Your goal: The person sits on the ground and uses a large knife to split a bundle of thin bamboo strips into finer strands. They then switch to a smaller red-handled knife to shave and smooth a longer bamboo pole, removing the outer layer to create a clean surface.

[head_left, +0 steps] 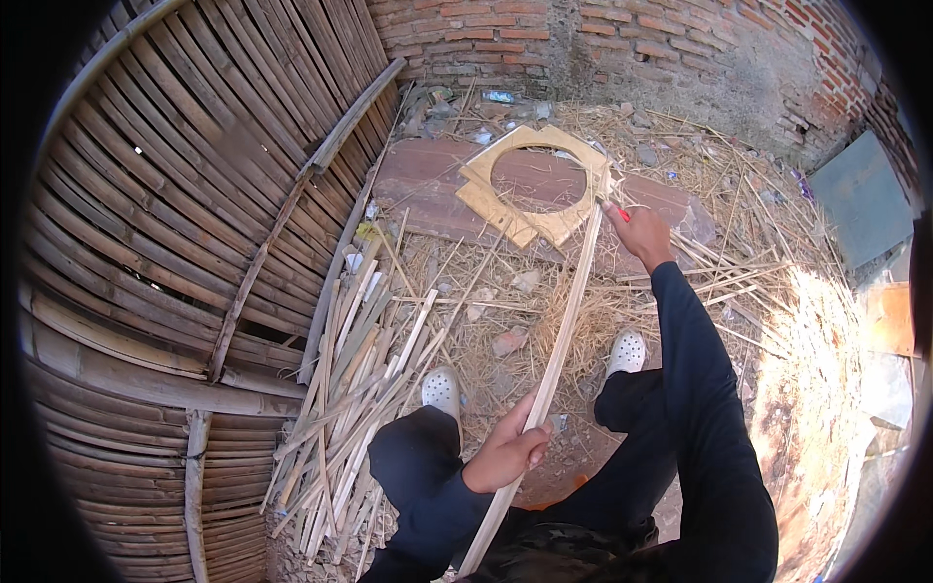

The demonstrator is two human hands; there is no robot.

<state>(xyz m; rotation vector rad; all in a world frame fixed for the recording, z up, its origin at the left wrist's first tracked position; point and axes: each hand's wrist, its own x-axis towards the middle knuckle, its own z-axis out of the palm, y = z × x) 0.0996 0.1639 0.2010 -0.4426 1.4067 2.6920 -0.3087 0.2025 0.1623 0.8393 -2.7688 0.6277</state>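
Observation:
A long pale bamboo strip runs from near my lap up to the far board. My left hand is closed round its lower part, thumb on top. At the strip's far end my right hand grips a tool with a red handle, likely a knife; its blade is hard to make out. Thin shavings curl beside that end. Just beyond lies a yellowish wooden board with a round hole, which the strip's tip meets or overlaps.
Under the holed board lies a reddish-brown plank. Many split bamboo strips are heaped on the left, beside a bamboo slat wall. A brick wall closes the far side. Straw and shavings litter the ground; a grey-green sheet leans at right.

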